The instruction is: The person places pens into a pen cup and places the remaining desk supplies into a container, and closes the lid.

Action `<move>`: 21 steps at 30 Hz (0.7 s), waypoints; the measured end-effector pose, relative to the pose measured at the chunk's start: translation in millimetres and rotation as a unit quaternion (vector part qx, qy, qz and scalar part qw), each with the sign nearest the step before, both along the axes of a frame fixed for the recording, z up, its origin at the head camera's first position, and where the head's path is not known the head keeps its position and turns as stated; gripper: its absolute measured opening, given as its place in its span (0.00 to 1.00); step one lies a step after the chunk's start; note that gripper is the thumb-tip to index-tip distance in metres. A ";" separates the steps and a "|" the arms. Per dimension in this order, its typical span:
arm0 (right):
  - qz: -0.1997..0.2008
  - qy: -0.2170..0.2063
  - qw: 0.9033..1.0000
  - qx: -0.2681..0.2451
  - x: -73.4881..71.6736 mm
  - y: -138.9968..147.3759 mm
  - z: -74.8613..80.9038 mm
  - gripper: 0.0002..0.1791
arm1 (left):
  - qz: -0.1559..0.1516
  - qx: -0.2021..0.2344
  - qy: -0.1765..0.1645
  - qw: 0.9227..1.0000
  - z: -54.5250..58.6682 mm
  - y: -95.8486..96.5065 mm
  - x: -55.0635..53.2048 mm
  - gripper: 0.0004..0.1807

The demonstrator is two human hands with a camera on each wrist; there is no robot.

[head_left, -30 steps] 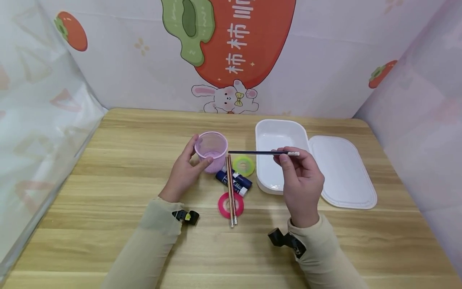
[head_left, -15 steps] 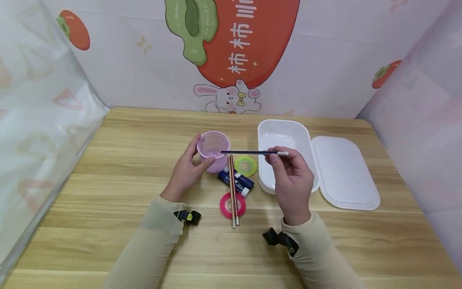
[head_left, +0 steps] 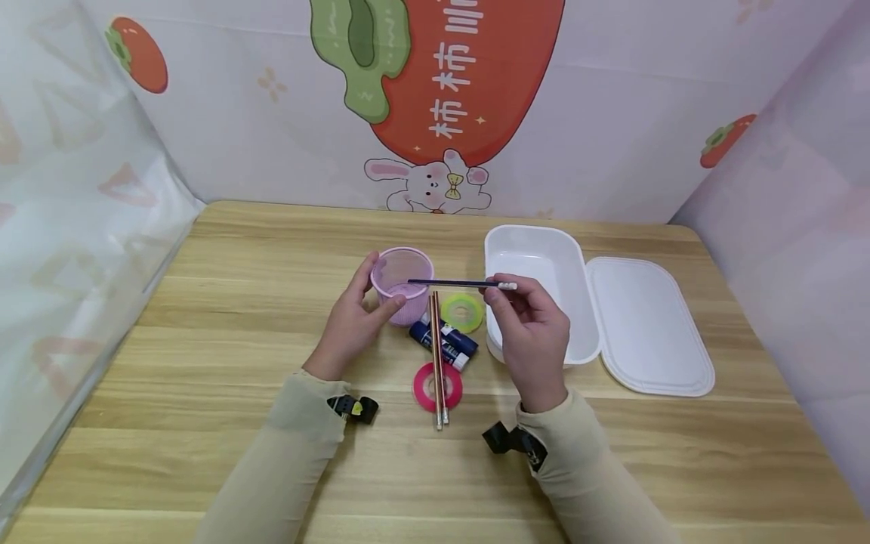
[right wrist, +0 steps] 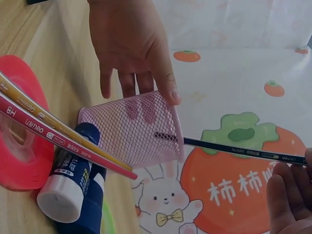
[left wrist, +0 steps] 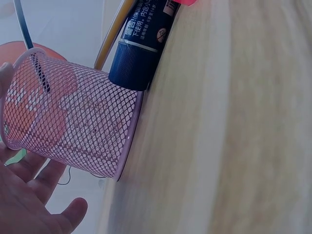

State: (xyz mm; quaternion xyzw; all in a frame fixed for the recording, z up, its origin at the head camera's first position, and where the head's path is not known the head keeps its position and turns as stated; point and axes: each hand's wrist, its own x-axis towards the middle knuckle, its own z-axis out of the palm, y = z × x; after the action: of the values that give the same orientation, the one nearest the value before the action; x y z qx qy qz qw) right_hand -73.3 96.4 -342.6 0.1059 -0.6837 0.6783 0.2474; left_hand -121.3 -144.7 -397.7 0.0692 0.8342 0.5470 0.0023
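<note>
The right hand [head_left: 533,336] moved its pinched pencil [head_left: 451,283] leftward over the wooden table [head_left: 224,363], left hand [head_left: 348,326] gripping a cup [head_left: 411,311], backdrop [head_left: 612,136] behind.

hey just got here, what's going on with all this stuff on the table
A person is holding a pink mesh pencil cup with the left hand. A dark pencil is in the grip of the right hand, held by its eraser end, its other end inside the cup's mouth. Two more pencils lie across blue glue sticks and a red ring. A white container sits open, its lid beside it.
</note>
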 end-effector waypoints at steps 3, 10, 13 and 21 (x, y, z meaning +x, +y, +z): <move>0.002 -0.009 1.000 0.003 -4.9 -1.3 -0.9 0.10 | -0.001 -0.004 0.000 1.000 0.2 0.2 -0.1 0.49; 0.016 -0.036 0.999 0.028 -13.0 -8.4 -2.6 0.11 | -0.002 -0.005 -0.007 1.000 0.5 -0.6 -0.3 0.50; 0.021 -0.036 0.999 0.030 -15.2 -11.5 -3.2 0.12 | -0.003 0.000 -0.009 1.000 0.9 -0.9 0.0 0.50; 0.021 -0.037 0.998 0.042 -21.1 -17.5 -2.5 0.12 | -0.008 0.009 -0.001 1.000 -0.2 -0.9 -1.1 0.50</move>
State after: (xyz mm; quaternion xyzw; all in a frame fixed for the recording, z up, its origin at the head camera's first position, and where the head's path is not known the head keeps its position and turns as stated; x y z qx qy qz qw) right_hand -94.3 78.9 -345.1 0.1059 -0.7179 0.6575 0.2027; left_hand -122.4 -145.6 -397.9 0.0747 0.8285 0.5549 0.0070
